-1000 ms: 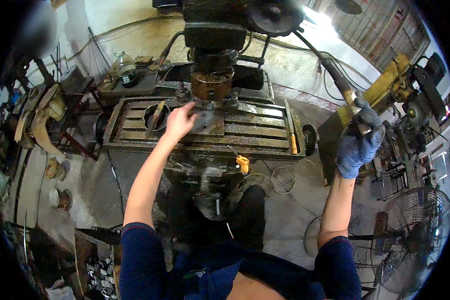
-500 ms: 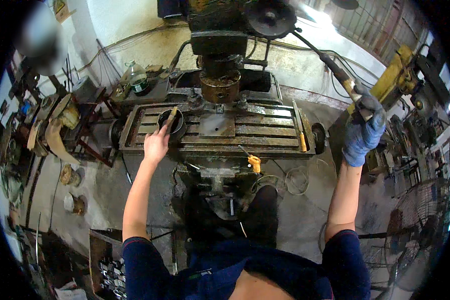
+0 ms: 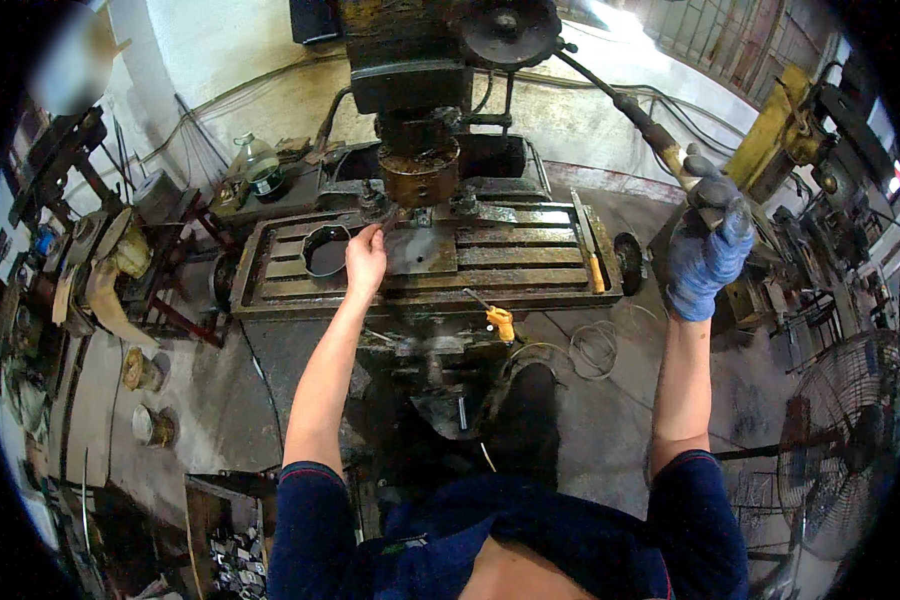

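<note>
Bare hand (image 3: 366, 258) borders one pot (image 3: 325, 240); gloved hand (image 3: 710, 230) holds one lever (image 3: 658, 140).

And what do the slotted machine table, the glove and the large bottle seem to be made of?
Slotted machine table: metal, likely cast iron or steel, with wet-looking shine along its bars.
Glove: probably fabric, matte blue at the cuff; the grey fingers may be coating or grime.
Large bottle: clear, probably plastic; its wall is see-through.

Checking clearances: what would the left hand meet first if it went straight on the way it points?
Probably the dark fitting at the back of the table. Depth is unclear, so the round spindle head just right of it could come first for the left hand.
</note>
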Demonstrator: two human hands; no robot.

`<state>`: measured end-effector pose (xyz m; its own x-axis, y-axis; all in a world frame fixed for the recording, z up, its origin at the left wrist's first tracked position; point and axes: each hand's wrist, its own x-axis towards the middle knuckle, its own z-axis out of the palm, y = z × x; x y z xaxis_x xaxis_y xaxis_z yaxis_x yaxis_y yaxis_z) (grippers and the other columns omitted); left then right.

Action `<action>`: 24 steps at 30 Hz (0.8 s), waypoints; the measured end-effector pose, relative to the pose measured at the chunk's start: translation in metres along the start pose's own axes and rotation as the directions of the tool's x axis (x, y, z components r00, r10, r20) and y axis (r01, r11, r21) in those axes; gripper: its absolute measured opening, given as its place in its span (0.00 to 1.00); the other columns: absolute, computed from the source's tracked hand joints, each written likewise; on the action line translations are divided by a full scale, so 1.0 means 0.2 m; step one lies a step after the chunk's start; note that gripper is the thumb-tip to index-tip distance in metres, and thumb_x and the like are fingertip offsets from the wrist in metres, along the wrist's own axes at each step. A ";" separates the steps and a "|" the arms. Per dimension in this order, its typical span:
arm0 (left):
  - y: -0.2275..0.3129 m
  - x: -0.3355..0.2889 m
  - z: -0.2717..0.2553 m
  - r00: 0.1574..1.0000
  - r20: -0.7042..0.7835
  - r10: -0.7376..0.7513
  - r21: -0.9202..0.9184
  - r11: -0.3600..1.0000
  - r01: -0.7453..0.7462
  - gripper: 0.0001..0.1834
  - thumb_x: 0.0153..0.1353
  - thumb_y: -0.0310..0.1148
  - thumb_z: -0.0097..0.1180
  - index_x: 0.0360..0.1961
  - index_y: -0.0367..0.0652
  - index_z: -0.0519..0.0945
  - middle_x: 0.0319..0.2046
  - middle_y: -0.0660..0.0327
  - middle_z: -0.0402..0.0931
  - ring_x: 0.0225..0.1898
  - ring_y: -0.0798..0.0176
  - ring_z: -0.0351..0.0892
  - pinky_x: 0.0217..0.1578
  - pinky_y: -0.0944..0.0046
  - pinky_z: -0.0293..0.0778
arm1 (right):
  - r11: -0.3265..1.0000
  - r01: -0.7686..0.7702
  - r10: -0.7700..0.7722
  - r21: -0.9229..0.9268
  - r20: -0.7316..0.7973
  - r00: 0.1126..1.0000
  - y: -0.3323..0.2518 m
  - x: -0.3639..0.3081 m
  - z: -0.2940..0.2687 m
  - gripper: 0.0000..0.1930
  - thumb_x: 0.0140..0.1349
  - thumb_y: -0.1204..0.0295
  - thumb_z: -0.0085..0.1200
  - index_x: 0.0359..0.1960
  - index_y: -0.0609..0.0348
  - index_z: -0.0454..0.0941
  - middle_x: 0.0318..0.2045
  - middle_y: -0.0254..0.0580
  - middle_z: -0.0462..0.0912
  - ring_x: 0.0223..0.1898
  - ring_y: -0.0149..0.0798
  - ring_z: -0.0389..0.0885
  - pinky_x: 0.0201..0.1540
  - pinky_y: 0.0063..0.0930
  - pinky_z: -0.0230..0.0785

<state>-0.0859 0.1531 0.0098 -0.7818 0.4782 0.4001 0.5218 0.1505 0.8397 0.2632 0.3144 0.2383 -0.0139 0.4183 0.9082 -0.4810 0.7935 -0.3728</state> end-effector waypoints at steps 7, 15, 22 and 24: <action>0.00 -0.01 0.18 0.992 0.006 -0.127 0.035 0.991 0.126 0.14 0.57 0.33 0.48 0.41 0.36 0.77 0.34 0.46 0.77 0.40 0.48 0.77 0.40 0.57 0.71 | 0.985 -0.097 0.100 0.142 -0.018 0.995 -0.01 -0.03 0.00 0.18 0.56 0.57 0.50 0.28 0.63 0.75 0.33 0.43 0.77 0.45 0.47 0.73 0.59 0.48 0.51; 0.03 -0.03 0.14 0.997 0.028 -0.069 0.093 0.993 0.066 0.13 0.56 0.32 0.49 0.40 0.37 0.78 0.33 0.46 0.77 0.38 0.48 0.77 0.38 0.56 0.72 | 0.990 -0.085 0.091 0.111 -0.049 0.995 0.03 -0.10 -0.02 0.21 0.57 0.56 0.50 0.22 0.65 0.74 0.32 0.48 0.78 0.36 0.37 0.72 0.41 0.29 0.60; 0.02 -0.06 0.09 0.976 0.138 -0.169 -0.056 0.982 0.179 0.13 0.58 0.31 0.48 0.42 0.35 0.76 0.22 0.52 0.76 0.18 0.62 0.75 0.22 0.63 0.70 | 0.983 -0.129 0.138 0.132 -0.058 0.989 0.04 -0.15 -0.02 0.21 0.56 0.57 0.51 0.21 0.66 0.74 0.34 0.51 0.78 0.31 0.34 0.70 0.38 0.29 0.59; 0.06 -0.09 0.03 0.967 0.185 -0.173 -0.114 0.974 0.196 0.13 0.60 0.30 0.47 0.43 0.35 0.76 0.18 0.56 0.74 0.13 0.66 0.71 0.17 0.65 0.67 | 0.982 -0.123 0.129 0.145 -0.039 0.991 0.05 -0.17 -0.03 0.20 0.56 0.57 0.52 0.20 0.66 0.74 0.34 0.52 0.78 0.30 0.35 0.70 0.38 0.29 0.59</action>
<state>-0.0640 0.1526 0.0103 -0.7836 0.5964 0.1741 0.3162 0.1416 0.9381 0.2636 0.3102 0.2036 -0.0414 0.5346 0.8441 -0.5979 0.6636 -0.4497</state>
